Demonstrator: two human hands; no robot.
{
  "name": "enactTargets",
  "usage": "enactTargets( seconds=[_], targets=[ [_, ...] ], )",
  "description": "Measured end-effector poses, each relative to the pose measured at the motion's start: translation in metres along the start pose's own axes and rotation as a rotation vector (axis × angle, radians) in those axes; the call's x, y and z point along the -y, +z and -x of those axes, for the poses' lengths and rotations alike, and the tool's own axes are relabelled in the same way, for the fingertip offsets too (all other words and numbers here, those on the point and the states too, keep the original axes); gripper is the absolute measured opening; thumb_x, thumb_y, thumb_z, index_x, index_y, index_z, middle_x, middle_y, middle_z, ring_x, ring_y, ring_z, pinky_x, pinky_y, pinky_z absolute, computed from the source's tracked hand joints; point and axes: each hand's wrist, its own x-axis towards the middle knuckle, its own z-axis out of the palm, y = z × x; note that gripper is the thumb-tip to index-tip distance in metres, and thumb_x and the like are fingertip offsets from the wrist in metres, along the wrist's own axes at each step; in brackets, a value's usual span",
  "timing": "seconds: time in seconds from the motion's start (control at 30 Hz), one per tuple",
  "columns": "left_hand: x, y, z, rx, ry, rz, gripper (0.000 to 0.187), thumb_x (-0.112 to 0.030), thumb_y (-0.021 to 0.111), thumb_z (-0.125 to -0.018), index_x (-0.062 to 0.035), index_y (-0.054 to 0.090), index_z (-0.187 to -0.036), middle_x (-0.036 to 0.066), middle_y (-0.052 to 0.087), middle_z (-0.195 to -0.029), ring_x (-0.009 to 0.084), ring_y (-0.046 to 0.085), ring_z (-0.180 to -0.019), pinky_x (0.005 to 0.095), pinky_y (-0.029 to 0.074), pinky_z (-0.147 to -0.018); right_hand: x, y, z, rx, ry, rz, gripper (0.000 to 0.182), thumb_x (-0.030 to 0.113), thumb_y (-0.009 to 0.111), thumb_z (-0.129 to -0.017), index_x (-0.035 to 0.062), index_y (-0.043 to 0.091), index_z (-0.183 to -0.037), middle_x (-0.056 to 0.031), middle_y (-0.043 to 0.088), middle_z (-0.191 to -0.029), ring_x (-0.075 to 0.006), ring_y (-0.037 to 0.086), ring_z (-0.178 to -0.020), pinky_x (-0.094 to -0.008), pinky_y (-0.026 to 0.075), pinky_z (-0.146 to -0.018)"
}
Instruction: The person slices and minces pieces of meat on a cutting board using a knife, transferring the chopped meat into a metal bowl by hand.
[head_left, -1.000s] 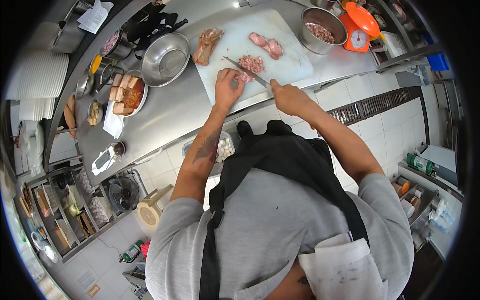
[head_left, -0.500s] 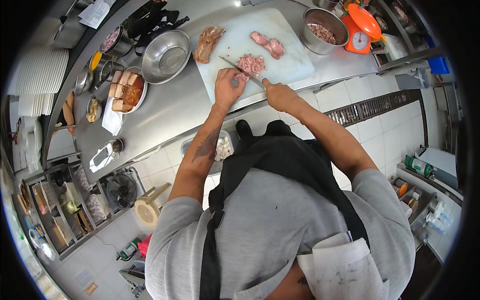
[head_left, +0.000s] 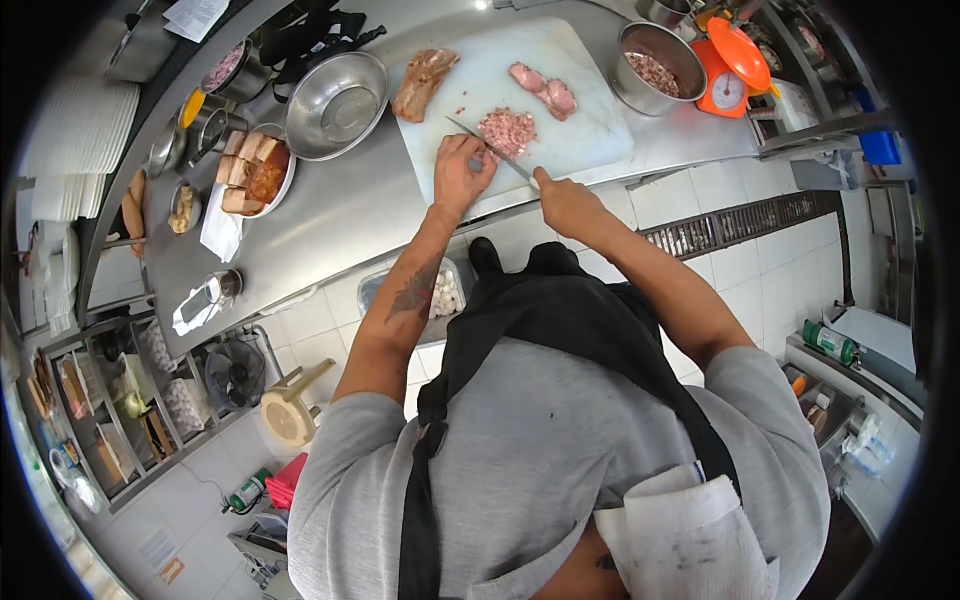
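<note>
My right hand (head_left: 572, 207) is wrapped round the handle of a knife (head_left: 490, 148), whose blade points up and left across the white cutting board (head_left: 590, 150). Close against the blade, my left hand (head_left: 463, 168) has its fingers curled down on a small piece of meat, mostly hidden under the fingertips. Just beyond the blade lies a heap of diced pink meat (head_left: 508, 131). Two joined raw pieces of meat (head_left: 543, 90) rest farther back on the board. A larger browned slab of meat (head_left: 426, 84) lies at the board's left edge.
Left of the board stands a wide metal bowl (head_left: 337, 104); beyond it is a white dish of pork belly blocks (head_left: 248, 172). On the right are a steel pot of chopped meat (head_left: 658, 66) and an orange scale (head_left: 724, 90). The counter's front edge runs before my body.
The view has shifted slightly, so the board and counter sit a little farther right. The knife stays beside my left fingers, and less of the meat under them shows.
</note>
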Motion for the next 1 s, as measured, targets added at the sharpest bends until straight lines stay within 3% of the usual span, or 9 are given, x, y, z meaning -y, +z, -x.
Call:
enactTargets(
  seconds=[0.1,0.27,0.37,0.47,0.6,0.77,0.87,0.93,1.0],
  targets=[
    [0.000,-0.002,0.002,0.002,-0.012,0.053,0.011,-0.006,0.073,-0.077,-0.0053,0.068,-0.088,0.010,0.067,-0.091,0.0339,0.061,-0.093,0.0437,0.053,-0.086,0.012,-0.003,-0.016,-0.004,0.003,0.015,0.048,0.006,0.049,-0.095,-0.0012,0.047,-0.143,-0.0348,0.072,-0.099,-0.0494,0.073,-0.093,-0.0584,0.058,-0.084],
    [0.000,-0.004,0.006,-0.092,-0.045,0.134,0.014,-0.007,0.074,-0.077,-0.0044,0.069,-0.090,0.011,0.067,-0.092,0.0334,0.062,-0.094,0.0437,0.053,-0.086,0.032,-0.053,0.004,0.166,0.171,-0.213,0.042,0.006,0.048,-0.097,0.0004,0.049,-0.138,-0.0340,0.073,-0.101,-0.0504,0.073,-0.090,-0.0584,0.059,-0.082],
    [0.006,-0.003,0.007,-0.035,-0.003,0.080,0.014,-0.006,0.074,-0.077,-0.0042,0.069,-0.090,0.011,0.067,-0.092,0.0336,0.061,-0.095,0.0436,0.053,-0.086,0.018,-0.042,0.021,0.039,0.013,0.014,0.041,0.007,0.049,-0.096,-0.0010,0.049,-0.137,-0.0335,0.073,-0.099,-0.0509,0.073,-0.087,-0.0589,0.059,-0.080],
    [0.007,-0.001,0.007,-0.029,0.015,0.048,0.014,-0.005,0.074,-0.077,-0.0040,0.069,-0.090,0.011,0.067,-0.093,0.0339,0.061,-0.094,0.0433,0.053,-0.085,0.020,-0.046,0.045,0.109,0.024,0.065,0.045,0.007,0.050,-0.095,-0.0029,0.048,-0.139,-0.0332,0.072,-0.097,-0.0512,0.073,-0.091,-0.0601,0.057,-0.081],
    [0.003,-0.006,0.007,-0.011,-0.023,0.058,0.012,-0.006,0.075,-0.078,-0.0052,0.068,-0.088,0.011,0.067,-0.092,0.0332,0.062,-0.094,0.0429,0.052,-0.085,0.023,-0.044,0.053,0.103,0.068,0.068,0.046,0.007,0.051,-0.093,-0.0060,0.047,-0.137,-0.0334,0.072,-0.092,-0.0521,0.072,-0.093,-0.0606,0.057,-0.083],
    [0.000,-0.005,0.008,0.018,-0.015,0.071,0.014,-0.007,0.076,-0.078,-0.0044,0.068,-0.089,0.011,0.067,-0.092,0.0342,0.062,-0.094,0.0440,0.052,-0.085,0.003,0.004,0.004,0.034,0.021,-0.023,0.047,0.008,0.050,-0.095,-0.0026,0.047,-0.140,-0.0356,0.072,-0.103,-0.0512,0.072,-0.095,-0.0626,0.056,-0.086],
    [0.003,-0.009,0.005,0.029,-0.007,0.070,0.014,-0.005,0.075,-0.078,-0.0041,0.069,-0.091,0.012,0.067,-0.093,0.0348,0.062,-0.095,0.0443,0.053,-0.086,0.021,0.001,-0.028,-0.064,-0.013,0.024,0.045,0.008,0.048,-0.096,-0.0018,0.048,-0.140,-0.0347,0.072,-0.103,-0.0486,0.074,-0.085,-0.0588,0.059,-0.077],
    [0.004,-0.007,0.001,0.024,0.016,0.080,0.015,-0.003,0.073,-0.077,-0.0038,0.069,-0.091,0.012,0.068,-0.093,0.0352,0.062,-0.095,0.0444,0.053,-0.087,0.036,-0.038,-0.028,0.146,0.109,-0.191,0.043,0.008,0.045,-0.098,-0.0015,0.048,-0.140,-0.0330,0.073,-0.099,-0.0456,0.075,-0.077,-0.0536,0.061,-0.067],
    [0.010,-0.018,0.001,0.120,0.000,0.126,0.021,-0.009,0.077,-0.078,-0.0054,0.070,-0.098,0.013,0.069,-0.098,0.0351,0.064,-0.101,0.0434,0.053,-0.091,0.034,-0.046,-0.017,0.144,0.111,-0.209,0.042,0.008,0.045,-0.098,-0.0017,0.048,-0.139,-0.0320,0.073,-0.097,-0.0442,0.075,-0.075,-0.0520,0.061,-0.064]
  ],
)
